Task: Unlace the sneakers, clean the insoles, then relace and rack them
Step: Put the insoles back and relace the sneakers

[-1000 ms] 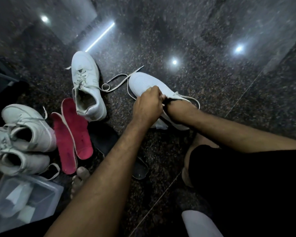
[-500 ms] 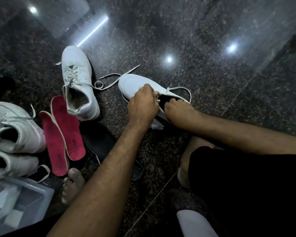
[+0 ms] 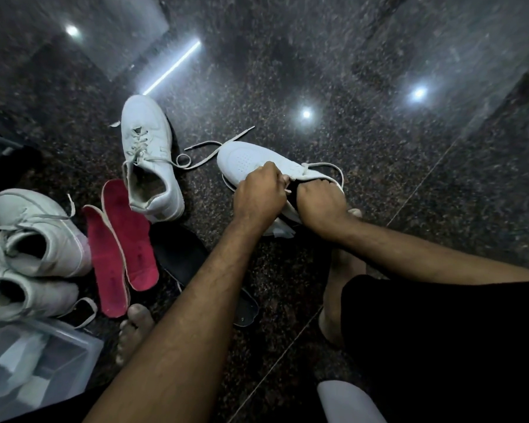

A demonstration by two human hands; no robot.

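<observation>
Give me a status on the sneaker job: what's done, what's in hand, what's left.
Done: two red insoles and a dark insole lie out on the floor. In hand: the left hand and right hand work at the laces of the white sneaker. Left: three other sneakers, one beside it and two at far left, sit laced and unracked. No rack is visible.

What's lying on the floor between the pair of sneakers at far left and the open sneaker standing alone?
Head view: two red insoles lie side by side between the pair and the open sneaker.
</observation>
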